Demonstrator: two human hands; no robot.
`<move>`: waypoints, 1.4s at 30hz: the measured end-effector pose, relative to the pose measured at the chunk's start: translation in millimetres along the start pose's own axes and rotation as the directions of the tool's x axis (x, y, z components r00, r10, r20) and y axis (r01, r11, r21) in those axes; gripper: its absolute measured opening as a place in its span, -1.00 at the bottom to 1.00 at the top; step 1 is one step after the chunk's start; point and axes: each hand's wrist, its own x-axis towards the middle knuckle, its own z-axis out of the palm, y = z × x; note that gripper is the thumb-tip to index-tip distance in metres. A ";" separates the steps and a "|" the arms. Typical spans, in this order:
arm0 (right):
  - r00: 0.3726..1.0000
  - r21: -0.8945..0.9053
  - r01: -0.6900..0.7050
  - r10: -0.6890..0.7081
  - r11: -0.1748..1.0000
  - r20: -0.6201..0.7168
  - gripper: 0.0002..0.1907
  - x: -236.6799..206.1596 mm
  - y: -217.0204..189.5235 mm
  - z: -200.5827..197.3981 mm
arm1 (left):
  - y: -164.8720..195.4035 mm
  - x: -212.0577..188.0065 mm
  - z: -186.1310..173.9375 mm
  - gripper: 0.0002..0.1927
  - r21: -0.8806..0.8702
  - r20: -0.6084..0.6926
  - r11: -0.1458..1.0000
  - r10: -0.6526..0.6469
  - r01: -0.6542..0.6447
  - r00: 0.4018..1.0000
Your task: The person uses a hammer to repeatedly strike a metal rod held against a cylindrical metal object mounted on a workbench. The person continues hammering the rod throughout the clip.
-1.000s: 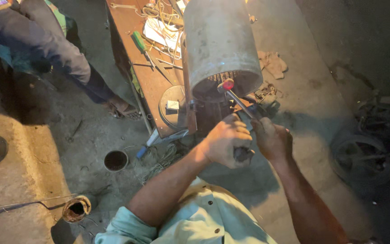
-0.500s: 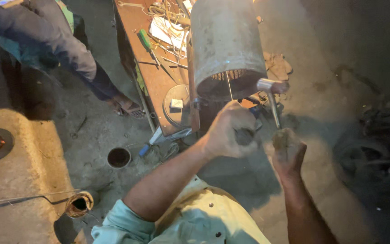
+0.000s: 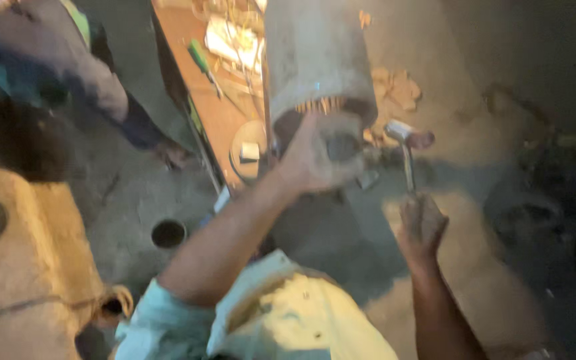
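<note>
A dusty concrete floor (image 3: 121,193) lies below. The right hand (image 3: 421,227) grips a hammer (image 3: 405,143), its head raised just above. The left hand (image 3: 318,157) clenches a small dark object against the grey motor cylinder's (image 3: 315,60) open end, beside the counter (image 3: 218,117).

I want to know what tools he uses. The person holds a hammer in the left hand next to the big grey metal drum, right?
Not quite. The head view shows the hammer in the right hand. The left hand is up at the open end of the big grey metal drum.
</note>
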 end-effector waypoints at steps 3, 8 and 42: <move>0.825 0.807 -0.401 0.554 0.433 0.113 -0.57 -9.1 6.7 3.1 | -1.7 -14.8 3.7 -0.77 0.256 0.110 0.930 0.242 -0.263 0.964; 0.881 0.626 -0.414 0.465 0.661 0.092 -0.40 -16.8 -4.5 -0.8 | -51.0 -63.3 23.0 -0.66 0.537 0.506 0.624 0.301 -0.568 0.808; 0.729 0.714 -0.582 0.638 0.388 0.248 -0.44 -32.0 -5.2 11.2 | 49.8 -73.3 52.8 -0.76 0.320 0.451 0.685 0.497 -0.654 0.741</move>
